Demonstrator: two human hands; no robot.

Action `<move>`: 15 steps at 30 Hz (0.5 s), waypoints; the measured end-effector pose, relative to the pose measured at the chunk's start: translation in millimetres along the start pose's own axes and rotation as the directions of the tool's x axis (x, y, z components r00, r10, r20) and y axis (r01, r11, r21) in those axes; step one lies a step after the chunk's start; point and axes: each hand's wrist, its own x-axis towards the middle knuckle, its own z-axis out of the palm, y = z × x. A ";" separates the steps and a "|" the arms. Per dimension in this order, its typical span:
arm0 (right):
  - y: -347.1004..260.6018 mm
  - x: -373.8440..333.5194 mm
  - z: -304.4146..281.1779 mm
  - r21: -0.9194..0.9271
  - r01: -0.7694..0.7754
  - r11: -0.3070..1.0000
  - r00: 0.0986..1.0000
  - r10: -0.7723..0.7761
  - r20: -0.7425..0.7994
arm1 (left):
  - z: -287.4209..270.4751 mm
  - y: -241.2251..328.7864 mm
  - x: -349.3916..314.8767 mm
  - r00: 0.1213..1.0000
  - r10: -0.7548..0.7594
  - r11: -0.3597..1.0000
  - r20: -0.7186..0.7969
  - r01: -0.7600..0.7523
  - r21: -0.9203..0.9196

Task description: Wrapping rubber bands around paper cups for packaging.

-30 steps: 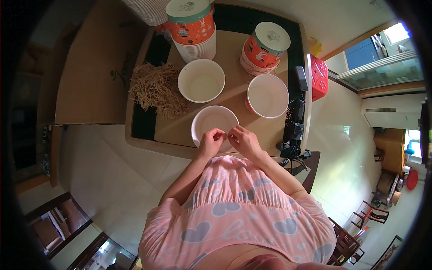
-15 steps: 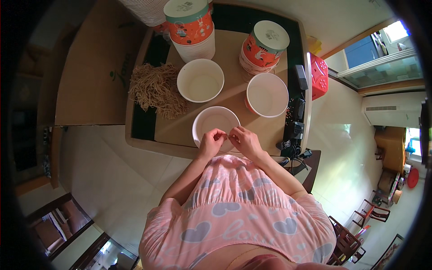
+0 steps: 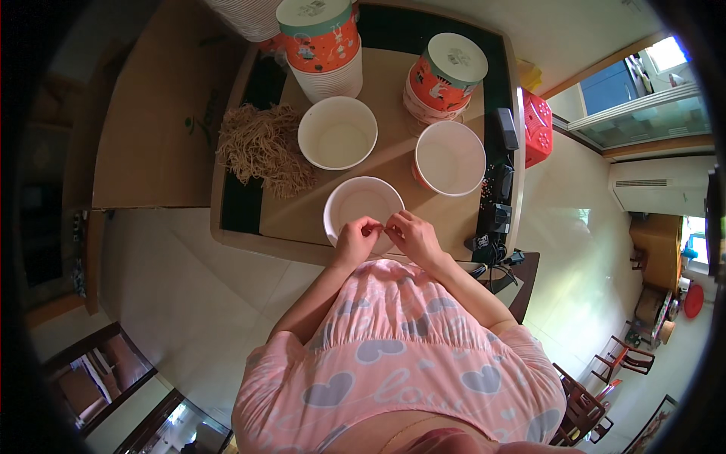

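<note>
At the table's near edge, a white round paper bucket (image 3: 361,198) stands with its open top facing up. Both of my hands are at its near right rim. The fingertips of my left hand (image 3: 355,242) are pinched together, and those of my right hand (image 3: 412,236) are pinched close beside them. What lies between the fingers is too small to make out. Beyond them sit a second open paper bucket (image 3: 337,135) and, to its right, a third one (image 3: 451,160) with red on its outside. A heap of tan twine strands (image 3: 265,151) lies at the left.
Upside-down stacks of red-and-green printed buckets stand at the far left (image 3: 321,45) and far right (image 3: 448,79). Black power adapters and cables (image 3: 497,219) line the table's right edge. A large cardboard box (image 3: 155,136) adjoins the left side; a red plastic stool (image 3: 536,129) is beyond the right.
</note>
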 end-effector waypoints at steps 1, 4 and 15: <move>0.3 -0.6 0.1 0.000 -0.001 1.000 1.000 0.001 0.000 | -0.6 0.2 -0.8 1.000 -0.007 1.000 -0.019 0.007 -0.007; 0.5 -1.7 0.6 -0.011 0.010 1.000 1.000 -0.010 0.009 | -2.2 -5.7 -2.2 0.999 -0.028 0.999 -0.037 0.027 -0.035; 1.0 3.6 -4.5 0.031 -0.025 0.999 1.000 0.025 0.001 | -4.3 -8.7 2.9 0.995 -0.095 0.989 -0.020 0.092 -0.118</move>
